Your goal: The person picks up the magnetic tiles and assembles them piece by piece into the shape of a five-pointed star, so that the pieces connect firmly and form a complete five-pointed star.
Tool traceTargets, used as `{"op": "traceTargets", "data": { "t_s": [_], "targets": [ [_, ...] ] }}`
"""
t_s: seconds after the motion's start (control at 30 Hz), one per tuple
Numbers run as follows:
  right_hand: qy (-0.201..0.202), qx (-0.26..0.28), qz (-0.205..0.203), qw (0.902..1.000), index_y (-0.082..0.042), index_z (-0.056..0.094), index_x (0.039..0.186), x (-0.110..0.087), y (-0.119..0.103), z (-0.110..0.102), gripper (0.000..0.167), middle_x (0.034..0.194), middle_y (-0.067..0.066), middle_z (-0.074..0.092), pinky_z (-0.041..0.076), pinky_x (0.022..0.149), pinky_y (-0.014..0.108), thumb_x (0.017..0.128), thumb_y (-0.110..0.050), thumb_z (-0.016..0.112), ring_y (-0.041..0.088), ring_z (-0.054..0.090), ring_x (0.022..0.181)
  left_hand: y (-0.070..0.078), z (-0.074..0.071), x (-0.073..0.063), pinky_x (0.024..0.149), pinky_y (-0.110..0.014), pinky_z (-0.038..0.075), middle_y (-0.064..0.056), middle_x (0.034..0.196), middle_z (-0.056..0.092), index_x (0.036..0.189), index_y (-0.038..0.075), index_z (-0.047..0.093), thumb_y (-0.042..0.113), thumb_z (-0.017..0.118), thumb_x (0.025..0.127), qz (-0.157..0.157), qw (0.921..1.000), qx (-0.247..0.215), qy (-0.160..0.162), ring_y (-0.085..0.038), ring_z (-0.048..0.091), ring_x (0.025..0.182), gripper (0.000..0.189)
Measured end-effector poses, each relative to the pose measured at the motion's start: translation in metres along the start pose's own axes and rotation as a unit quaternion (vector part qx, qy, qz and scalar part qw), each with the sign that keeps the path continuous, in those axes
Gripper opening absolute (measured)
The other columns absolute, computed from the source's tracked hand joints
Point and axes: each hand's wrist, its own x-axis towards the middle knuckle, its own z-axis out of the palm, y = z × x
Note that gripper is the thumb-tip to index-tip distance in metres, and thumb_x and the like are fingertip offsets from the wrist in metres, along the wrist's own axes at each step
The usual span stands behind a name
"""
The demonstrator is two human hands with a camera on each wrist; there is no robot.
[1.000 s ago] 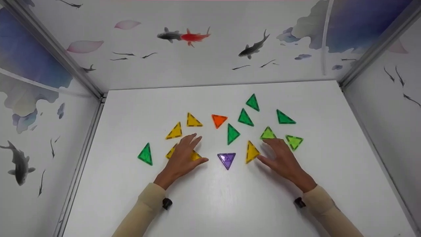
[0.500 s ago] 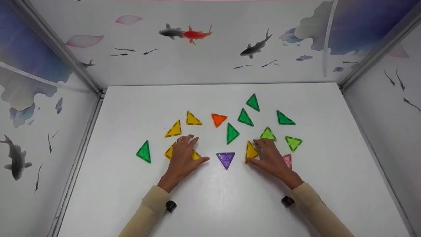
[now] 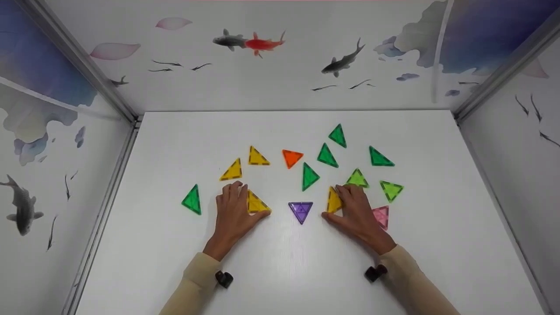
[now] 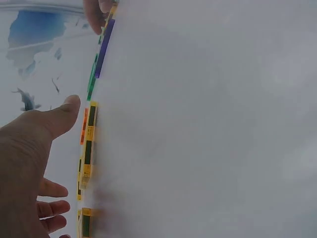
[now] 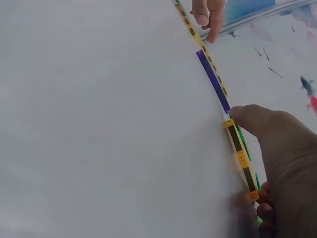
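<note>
Left hand: we see the left hand [image 3: 230, 214] palm down, fingers toward 12 o'clock, loosely extended; the thumb stands out toward 2 o'clock, its tip at the near corner of the left yellow tile [image 3: 257, 204].
Right hand: the right hand [image 3: 359, 215] slants toward 11 o'clock, fingers curled round the right yellow tile [image 3: 334, 201], fingertips at its far end, thumb at its near corner.
Tiles: we find see-through, glossy flat triangles, thin edge-on, the yellow ones with dark strips along their rims.
Between the hands: a purple tile [image 3: 301, 210], at 3 o'clock from the left yellow tile.
Beyond the left hand: two more yellow tiles, one [image 3: 233, 170] at 12 o'clock, the other [image 3: 259, 157] at 1; a dark green tile [image 3: 192, 201] lies near 10.
Around the right hand: a pink tile [image 3: 382, 216] at 3 o'clock, just beside it; light green tiles at 12 [image 3: 357, 178] and 2 [image 3: 391, 190], the first slightly covered by fingers.
Farther off: an orange tile [image 3: 292, 158] at 12 o'clock from the purple one.
In the way: the left fingers hide most of another yellow tile [image 4: 86, 223], whose edge we catch from the left wrist.
Surface: smooth white table [image 3: 280, 271].
</note>
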Motion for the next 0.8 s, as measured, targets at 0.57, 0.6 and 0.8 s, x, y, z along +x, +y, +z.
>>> {"op": "traceTargets", "data": {
  "t_s": [0.57,0.6,0.8],
  "targets": [
    [-0.004,-0.038,-0.025,0.9989,0.001,0.064,0.141,-0.001,0.0,-0.006,0.086,0.133,0.021,0.056,0.052,0.103,0.051,0.086,-0.058,0.09,0.037,0.052,0.121,-0.009,0.011,-0.005,0.093,-0.051,0.04,-0.02,0.144,0.056,0.141,0.0,0.067,0.071,0.08,0.088,0.027,0.9993,0.014,0.022,-0.037,0.046,0.128,0.089],
    [-0.001,-0.036,-0.027,0.999,0.002,0.064,0.14,0.0,0.0,-0.005,0.085,0.132,0.021,0.057,0.052,0.102,0.051,0.085,-0.057,0.091,0.037,0.053,0.12,-0.008,0.011,-0.005,0.093,-0.051,0.04,-0.02,0.144,0.056,0.143,0.001,0.067,0.07,0.08,0.088,0.027,0.9994,0.008,0.021,-0.037,0.046,0.128,0.089],
    [0.001,-0.027,-0.022,0.9994,0.003,0.063,0.137,0.0,-0.002,-0.004,0.082,0.129,0.021,0.058,0.051,0.103,0.053,0.083,-0.051,0.094,0.038,0.053,0.119,-0.007,0.008,0.001,0.096,-0.052,0.038,-0.02,0.15,0.053,0.153,0.002,0.061,0.075,0.077,0.088,0.02,0.9997,-0.004,-0.011,-0.038,0.044,0.132,0.099]
  ]
}}
